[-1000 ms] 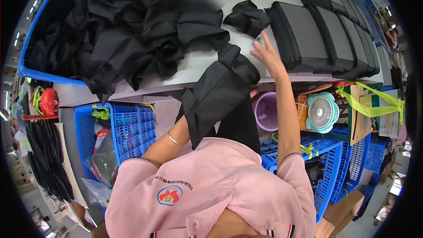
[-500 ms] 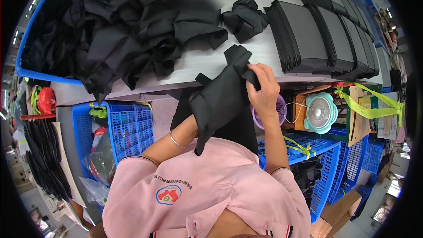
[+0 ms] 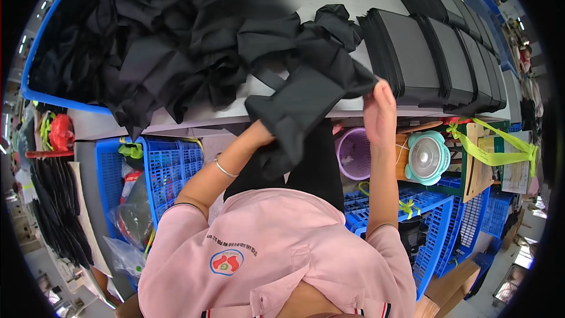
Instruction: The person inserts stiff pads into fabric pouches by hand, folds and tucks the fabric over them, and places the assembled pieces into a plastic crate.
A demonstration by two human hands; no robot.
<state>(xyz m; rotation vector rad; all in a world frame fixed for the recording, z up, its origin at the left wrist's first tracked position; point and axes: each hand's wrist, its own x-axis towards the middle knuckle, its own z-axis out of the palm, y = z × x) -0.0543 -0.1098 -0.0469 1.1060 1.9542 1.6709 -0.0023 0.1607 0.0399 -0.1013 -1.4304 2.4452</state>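
Observation:
A black cloth piece (image 3: 306, 97), shaped like a small pouch or sleeve, is stretched over my lap at the table's front edge. My left hand (image 3: 261, 133) reaches into or under its near-left side, and the cloth hides the fingers. At its far-right corner, my right hand (image 3: 379, 109) pinches the fabric between thumb and fingers. Beyond it lies a crumpled black cloth piece (image 3: 338, 26). To the left, a big heap of similar black cloth (image 3: 159, 53) spills over the table edge.
Stacks of flat black pieces (image 3: 406, 53) stand at the table's right. A blue bin rim (image 3: 35, 41) borders the heap. Below are a blue crate (image 3: 168, 171), a purple basket (image 3: 355, 156), a teal fan (image 3: 428, 158) and another blue crate (image 3: 438, 229).
My right hand has moved right and pulled the cloth's corner outward, so the piece is spread wider. My left hand has shifted slightly up and is now partly visible at the cloth's edge.

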